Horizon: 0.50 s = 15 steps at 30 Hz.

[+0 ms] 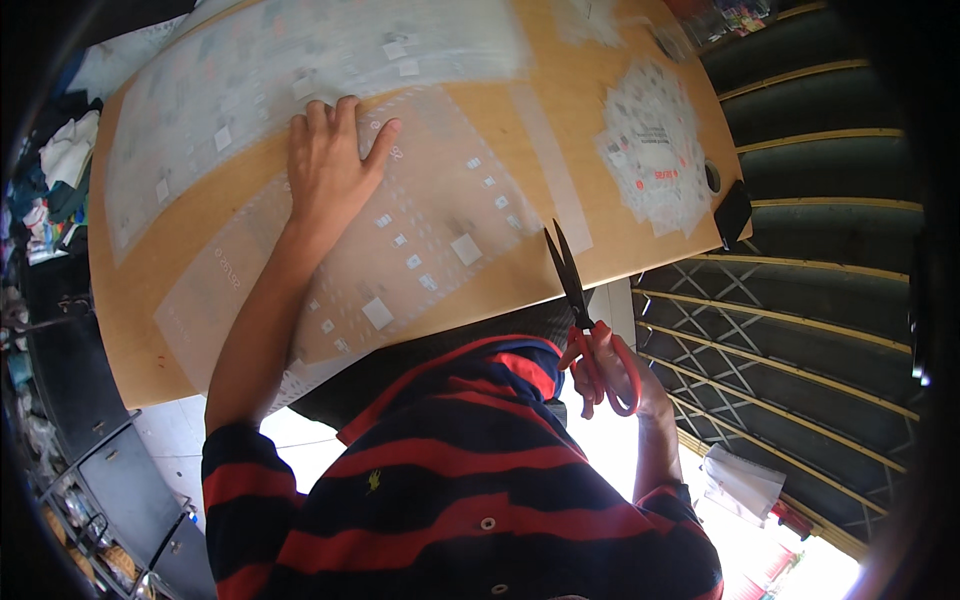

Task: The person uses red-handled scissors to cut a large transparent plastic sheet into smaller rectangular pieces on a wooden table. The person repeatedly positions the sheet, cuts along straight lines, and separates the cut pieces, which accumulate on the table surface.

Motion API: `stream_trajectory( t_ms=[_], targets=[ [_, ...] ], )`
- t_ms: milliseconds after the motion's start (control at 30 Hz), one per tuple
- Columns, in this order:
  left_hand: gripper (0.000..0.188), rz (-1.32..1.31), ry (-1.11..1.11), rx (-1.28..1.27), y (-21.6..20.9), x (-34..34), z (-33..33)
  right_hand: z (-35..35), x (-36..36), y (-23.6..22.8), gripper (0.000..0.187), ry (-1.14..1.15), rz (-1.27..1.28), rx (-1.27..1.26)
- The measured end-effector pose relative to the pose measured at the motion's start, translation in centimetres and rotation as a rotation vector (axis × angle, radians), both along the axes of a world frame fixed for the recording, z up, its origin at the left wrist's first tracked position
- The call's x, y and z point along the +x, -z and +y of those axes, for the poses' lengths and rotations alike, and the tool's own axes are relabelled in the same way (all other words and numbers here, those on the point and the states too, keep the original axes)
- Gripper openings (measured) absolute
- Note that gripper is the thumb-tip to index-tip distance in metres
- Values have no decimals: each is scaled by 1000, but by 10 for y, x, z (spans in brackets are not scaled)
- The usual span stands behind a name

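Observation:
My left hand (335, 165) lies flat with its fingers spread on the far edge of a translucent printed plastic sheet (345, 260). The sheet is spread at the near side of the table and partly hangs over its front edge. In my right hand (605, 370) is a pair of scissors (575, 290) with red handles and dark blades. The blades are slightly parted and point away from me, just right of the sheet's near right corner. Between the blades nothing can be seen.
A larger translucent sheet (300, 80) covers the far left of the brown table (490, 120). At the right lie a narrow clear strip (552, 165), a pile of cut plastic pieces (655, 150), a tape roll (712, 177) and a black phone-like object (733, 213). A slatted shutter (810, 240) stands beyond the table's right edge.

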<state>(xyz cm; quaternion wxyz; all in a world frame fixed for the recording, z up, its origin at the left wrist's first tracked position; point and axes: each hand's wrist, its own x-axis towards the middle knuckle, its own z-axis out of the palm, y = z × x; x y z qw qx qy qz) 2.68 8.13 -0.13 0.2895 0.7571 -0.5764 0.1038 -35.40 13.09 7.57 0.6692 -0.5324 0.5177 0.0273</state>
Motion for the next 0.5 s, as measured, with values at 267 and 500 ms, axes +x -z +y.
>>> stream_trajectory(
  t_ms=[267, 500],
  targets=[
    [42, 99, 80, -36, 1, 8, -1, 8, 12, 26, 88, -78, -184, 49],
    [24, 183, 190, -189, 3, 16, 0, 17, 39, 24, 81, -335, -109, -148]
  ],
)
